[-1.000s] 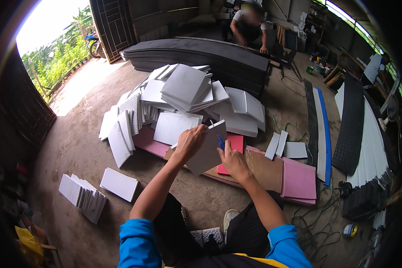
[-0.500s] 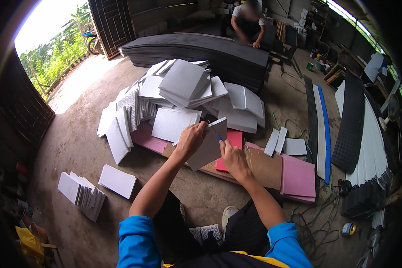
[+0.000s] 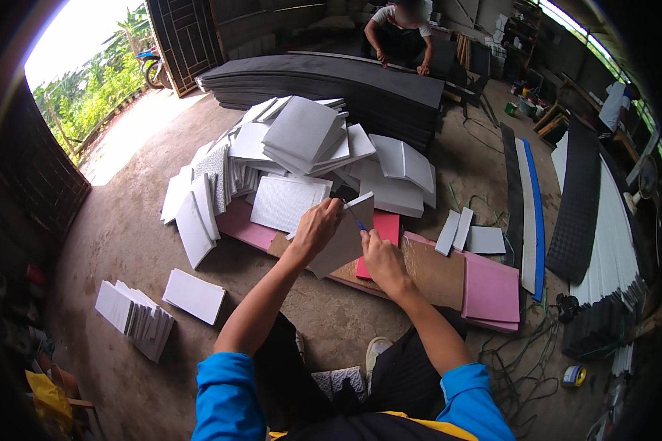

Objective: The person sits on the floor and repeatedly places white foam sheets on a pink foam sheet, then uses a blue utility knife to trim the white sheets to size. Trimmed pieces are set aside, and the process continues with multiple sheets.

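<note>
My left hand (image 3: 318, 226) grips the upper edge of a grey rectangular foam panel (image 3: 342, 242), holding it tilted up over the floor. My right hand (image 3: 379, 256) is closed on a thin blue-handled blade tool (image 3: 357, 219) whose tip rests against the panel's top edge. Under the panel lie a brown board (image 3: 430, 270), a red sheet (image 3: 381, 229) and pink sheets (image 3: 490, 288). Just beyond is a big heap of white and grey foam panels (image 3: 301, 158).
A short row of white panels (image 3: 134, 317) and one loose panel (image 3: 193, 295) lie at my left. Black foam sheets (image 3: 331, 81) are stacked at the back, where another person (image 3: 401, 29) crouches. Long black, white and blue strips (image 3: 529, 206) and cables (image 3: 526, 345) lie right.
Both hands and the panel stay in almost the same place; the panel has tilted slightly and the blade sits a little further along its top edge. The view has shifted slightly.
</note>
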A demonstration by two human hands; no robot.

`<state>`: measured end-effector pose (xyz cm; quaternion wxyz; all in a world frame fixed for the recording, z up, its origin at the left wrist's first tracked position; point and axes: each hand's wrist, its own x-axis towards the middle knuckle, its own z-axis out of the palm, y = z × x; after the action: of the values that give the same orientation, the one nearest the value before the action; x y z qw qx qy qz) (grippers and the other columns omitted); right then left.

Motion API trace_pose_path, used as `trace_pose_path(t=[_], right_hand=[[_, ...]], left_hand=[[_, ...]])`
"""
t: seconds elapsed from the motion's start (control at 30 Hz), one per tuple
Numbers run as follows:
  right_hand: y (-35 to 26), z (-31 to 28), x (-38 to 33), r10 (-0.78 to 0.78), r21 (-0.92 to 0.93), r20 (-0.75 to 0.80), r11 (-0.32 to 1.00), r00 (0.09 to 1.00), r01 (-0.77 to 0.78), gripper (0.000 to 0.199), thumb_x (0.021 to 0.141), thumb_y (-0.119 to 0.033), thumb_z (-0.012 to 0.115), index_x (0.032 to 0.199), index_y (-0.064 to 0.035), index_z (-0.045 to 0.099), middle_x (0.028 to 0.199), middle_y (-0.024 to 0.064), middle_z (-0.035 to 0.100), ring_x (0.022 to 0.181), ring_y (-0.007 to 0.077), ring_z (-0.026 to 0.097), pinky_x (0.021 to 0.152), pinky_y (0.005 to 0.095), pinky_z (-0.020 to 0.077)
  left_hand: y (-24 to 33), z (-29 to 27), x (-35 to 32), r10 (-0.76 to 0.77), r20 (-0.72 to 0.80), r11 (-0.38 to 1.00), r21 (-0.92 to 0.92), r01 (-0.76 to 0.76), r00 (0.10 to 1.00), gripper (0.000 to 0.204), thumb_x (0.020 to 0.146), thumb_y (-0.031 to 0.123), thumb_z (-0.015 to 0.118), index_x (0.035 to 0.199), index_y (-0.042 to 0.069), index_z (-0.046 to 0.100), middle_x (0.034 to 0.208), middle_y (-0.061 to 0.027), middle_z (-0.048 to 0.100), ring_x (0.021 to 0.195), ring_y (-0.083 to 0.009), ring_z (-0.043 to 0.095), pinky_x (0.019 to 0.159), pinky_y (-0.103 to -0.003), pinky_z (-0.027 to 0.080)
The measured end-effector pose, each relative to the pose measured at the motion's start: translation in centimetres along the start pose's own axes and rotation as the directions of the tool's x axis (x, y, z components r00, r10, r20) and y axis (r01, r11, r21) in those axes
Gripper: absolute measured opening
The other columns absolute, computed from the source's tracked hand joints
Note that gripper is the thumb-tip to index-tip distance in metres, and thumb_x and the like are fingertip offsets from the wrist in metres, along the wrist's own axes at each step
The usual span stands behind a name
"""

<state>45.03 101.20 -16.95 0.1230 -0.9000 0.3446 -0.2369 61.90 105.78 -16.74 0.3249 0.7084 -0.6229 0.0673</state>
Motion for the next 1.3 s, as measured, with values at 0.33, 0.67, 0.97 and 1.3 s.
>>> trace_pose_path(t=[0.33, 0.67, 0.97, 1.3], right_hand=[[0.1, -0.5, 0.0, 0.017, 0.051, 0.072, 0.998, 0.997, -0.021, 0.038, 0.097, -0.030, 0.034, 0.082, -0.0006, 0.053, 0.058, 0.0215, 0.059, 0.058, 0.0395, 0.061, 0.048, 0.0450, 0.0503], [0.4, 0.0, 1.1, 0.098, 0.050, 0.096, 0.993, 0.991, -0.103, 0.041, 0.096, -0.028, 0.035, 0.079, 0.0026, 0.055, 0.063, 0.0242, 0.060, 0.064, 0.0401, 0.063, 0.053, 0.0449, 0.0526], [3.3, 2.4, 0.8, 0.099, 0.054, 0.141, 0.993, 0.985, -0.108, 0.041, 0.096, -0.028, 0.035, 0.084, 0.0049, 0.055, 0.067, 0.0277, 0.059, 0.069, 0.0443, 0.060, 0.060, 0.0502, 0.0499], [7.2, 2.8, 1.6, 0.276, -0.070, 0.246, 0.961, 0.929, -0.266, 0.049, 0.096, -0.034, 0.034, 0.086, 0.0052, 0.060, 0.076, 0.0291, 0.061, 0.074, 0.0439, 0.061, 0.070, 0.0507, 0.0493]], left_hand=[[0.1, 0.2, 0.0, 0.052, -0.036, 0.999, -0.009, -0.052, 0.998, 0.022, 0.079, 0.013, 0.063, 0.093, 0.005, 0.048, 0.084, -0.0114, 0.054, 0.078, -0.0311, 0.060, 0.066, -0.040, 0.049], [1.0, 2.1, 0.1, 0.186, -0.073, 0.978, 0.112, -0.177, 0.980, 0.019, 0.078, 0.013, 0.061, 0.091, 0.005, 0.050, 0.081, -0.0092, 0.053, 0.075, -0.0261, 0.059, 0.066, -0.036, 0.048], [2.0, 2.1, 0.4, 0.238, -0.047, 0.970, 0.069, -0.235, 0.970, 0.019, 0.077, 0.009, 0.061, 0.091, 0.005, 0.050, 0.082, -0.0095, 0.054, 0.078, -0.0275, 0.059, 0.069, -0.036, 0.049], [-4.5, -2.2, 1.2, -0.441, -0.369, 0.897, -0.221, 0.383, 0.819, 0.021, 0.088, 0.015, 0.053, 0.102, 0.000, 0.048, 0.095, -0.0225, 0.061, 0.088, -0.0397, 0.059, 0.070, -0.044, 0.046]])
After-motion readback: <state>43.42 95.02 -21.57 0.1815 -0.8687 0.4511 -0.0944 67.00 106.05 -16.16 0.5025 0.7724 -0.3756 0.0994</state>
